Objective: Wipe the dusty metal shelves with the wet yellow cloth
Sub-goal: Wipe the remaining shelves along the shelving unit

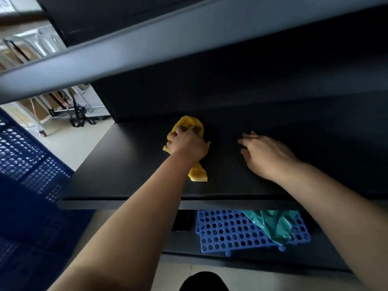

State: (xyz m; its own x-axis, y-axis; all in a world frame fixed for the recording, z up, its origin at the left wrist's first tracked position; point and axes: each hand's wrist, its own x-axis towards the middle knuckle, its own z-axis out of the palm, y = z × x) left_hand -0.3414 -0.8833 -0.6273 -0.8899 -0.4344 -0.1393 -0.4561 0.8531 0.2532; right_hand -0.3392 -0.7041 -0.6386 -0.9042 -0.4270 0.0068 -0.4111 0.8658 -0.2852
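Two things sit nearest the camera, on the bottom shelf: a blue perforated plastic mat point(231, 234) and a crumpled teal plastic bag point(273, 223) lying across its right end. Neither is in the way.

One level up is the dark metal shelf point(126, 164) being cleaned. The left hand point(186, 147) has its fingers curled round the bunched yellow cloth point(190, 124) and is pressing it down on the shelf, about halfway back, with a tail of cloth trailing toward the front edge. The right hand point(266, 156) holds nothing. Its fingers are loosely spread and it rests on the shelf just beside the cloth, looks like it's bracing.

If it were me, I'd flatten that wad out a bit so more wet cloth meets the metal. I'd start at the back wall and pull long overlapping strokes toward the front lip, so the dust comes forward instead of getting packed into the rear corner. I'd also move the bracing hand off before wiping its patch. The surface is too dark here to tell clean from dusty.

Above and further back is the grey edge of the upper shelf point(189, 38), and a blue mesh crate point(27, 154) stands off to the left.

No brands or labels I can read. There's a scrap of white paper in the far top-left corner, but it's too blurred.
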